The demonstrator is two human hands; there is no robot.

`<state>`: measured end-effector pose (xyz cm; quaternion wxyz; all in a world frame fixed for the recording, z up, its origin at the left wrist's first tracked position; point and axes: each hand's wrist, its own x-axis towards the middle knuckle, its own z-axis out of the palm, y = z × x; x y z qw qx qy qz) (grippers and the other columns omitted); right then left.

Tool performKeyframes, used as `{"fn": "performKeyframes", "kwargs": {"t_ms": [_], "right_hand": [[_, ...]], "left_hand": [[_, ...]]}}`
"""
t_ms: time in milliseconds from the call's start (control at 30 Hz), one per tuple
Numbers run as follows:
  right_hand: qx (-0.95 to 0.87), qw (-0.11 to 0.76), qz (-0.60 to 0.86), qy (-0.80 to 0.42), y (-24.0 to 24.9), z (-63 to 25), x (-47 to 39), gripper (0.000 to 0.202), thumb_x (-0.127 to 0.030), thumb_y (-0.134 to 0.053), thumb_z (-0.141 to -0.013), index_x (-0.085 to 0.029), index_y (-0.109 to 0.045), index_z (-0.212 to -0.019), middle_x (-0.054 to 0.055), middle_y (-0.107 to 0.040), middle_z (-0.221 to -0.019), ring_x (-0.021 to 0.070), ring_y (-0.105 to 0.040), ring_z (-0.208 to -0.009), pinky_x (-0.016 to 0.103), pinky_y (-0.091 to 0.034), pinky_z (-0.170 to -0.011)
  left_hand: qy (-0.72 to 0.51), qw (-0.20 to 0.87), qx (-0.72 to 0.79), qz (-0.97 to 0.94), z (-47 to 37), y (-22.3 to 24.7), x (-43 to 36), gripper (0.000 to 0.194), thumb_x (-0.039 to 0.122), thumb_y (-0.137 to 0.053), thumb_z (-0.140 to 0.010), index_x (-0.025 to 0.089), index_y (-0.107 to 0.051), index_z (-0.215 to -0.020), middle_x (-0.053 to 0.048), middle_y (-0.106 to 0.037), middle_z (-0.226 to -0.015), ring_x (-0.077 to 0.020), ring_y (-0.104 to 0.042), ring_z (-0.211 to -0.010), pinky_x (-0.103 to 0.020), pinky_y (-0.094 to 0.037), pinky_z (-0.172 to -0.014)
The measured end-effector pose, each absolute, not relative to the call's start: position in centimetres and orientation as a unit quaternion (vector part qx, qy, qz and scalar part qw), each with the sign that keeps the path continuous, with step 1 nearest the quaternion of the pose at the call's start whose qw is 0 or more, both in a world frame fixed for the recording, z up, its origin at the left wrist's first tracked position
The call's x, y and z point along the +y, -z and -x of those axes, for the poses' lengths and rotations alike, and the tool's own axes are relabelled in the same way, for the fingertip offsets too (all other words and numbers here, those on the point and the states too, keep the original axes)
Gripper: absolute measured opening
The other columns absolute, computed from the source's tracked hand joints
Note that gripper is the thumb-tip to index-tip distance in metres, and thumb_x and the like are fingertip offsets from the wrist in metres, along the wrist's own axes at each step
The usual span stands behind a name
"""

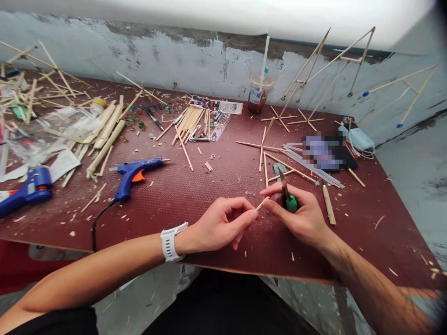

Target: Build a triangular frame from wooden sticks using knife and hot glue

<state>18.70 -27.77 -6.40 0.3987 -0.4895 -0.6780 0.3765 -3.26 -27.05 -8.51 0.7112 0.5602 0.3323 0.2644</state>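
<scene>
Between the fingertips of my left hand (230,218) is one end of a short, thin wooden stick (262,203). My right hand (303,211) pinches its other end with thumb and forefinger. A green-handled cutting tool with a dark pointed blade (289,197) rests in that same right hand, its tip pointing up and away. The tool's lower part is hidden by the palm. Just beyond my hands lies a triangular frame of glued sticks (284,165). A wooden-handled knife (327,202) lies right of my right hand.
Two blue glue guns (134,174) lie at left, one with a cord over the table edge. Stick bundles (192,123), a drink cup with a straw (258,93), clear glue sticks (314,165) and a blue mask (359,136) stand further back. Stick frames (337,58) lean on the wall.
</scene>
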Motion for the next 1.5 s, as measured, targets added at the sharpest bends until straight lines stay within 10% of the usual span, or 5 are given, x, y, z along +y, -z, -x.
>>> {"fn": "performKeyframes", "kwargs": {"t_ms": [433,1500], "right_hand": [[-0.557,0.501,0.544,-0.378,6.5,-20.8,-27.2,0.027,-0.048,-0.078,-0.093,-0.021,-0.075,-0.091,0.004,-0.077,-0.084,0.0080,-0.047,-0.044,0.025,-0.036,-0.040],[-0.720,0.381,0.493,-0.307,6.6,-19.6,-27.9,0.015,-0.033,-0.079,-0.092,-0.023,-0.071,-0.100,-0.001,-0.070,-0.084,0.0129,-0.058,-0.064,0.028,-0.049,-0.061]], "left_hand": [[-0.254,0.746,0.325,-0.523,3.5,8.3,-26.9,0.035,0.048,-0.067,-0.099,0.013,-0.064,-0.091,0.003,-0.065,-0.069,-0.0054,-0.056,-0.042,-0.016,-0.050,-0.040],[-0.333,0.501,0.376,-0.705,3.5,9.5,-26.2,0.027,0.037,-0.065,-0.102,0.014,-0.079,-0.106,-0.004,-0.077,-0.078,-0.0077,-0.060,-0.047,-0.019,-0.053,-0.050]]}}
